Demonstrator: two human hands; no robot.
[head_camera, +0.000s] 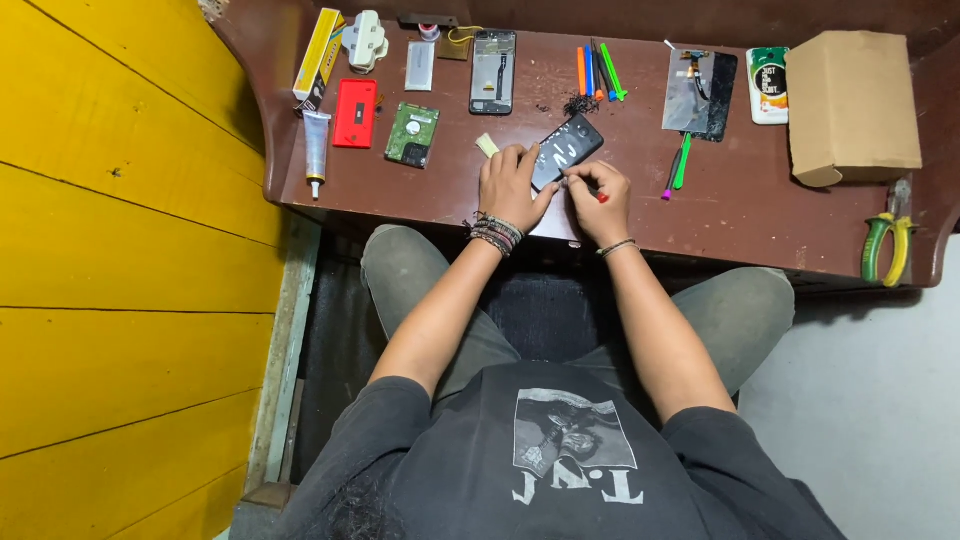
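A black phone (568, 143) lies tilted on the brown desk (740, 205). My left hand (510, 186) presses down on the phone's near left end, fingers spread over it. My right hand (599, 200) is closed on a small red-tipped tool (601, 197) whose point meets the phone's near edge. Several bracelets circle my left wrist, and a thin band circles the right. A little heap of dark scraps (579, 103) sits just beyond the phone.
Several coloured pry tools (598, 72), a bare phone frame (493, 70), a hard drive (412, 134), a red case (355, 113), a glue tube (316, 146), a detached screen (700, 93), a cardboard box (852, 103) and pliers (886, 243) lie around. A yellow wall is at left.
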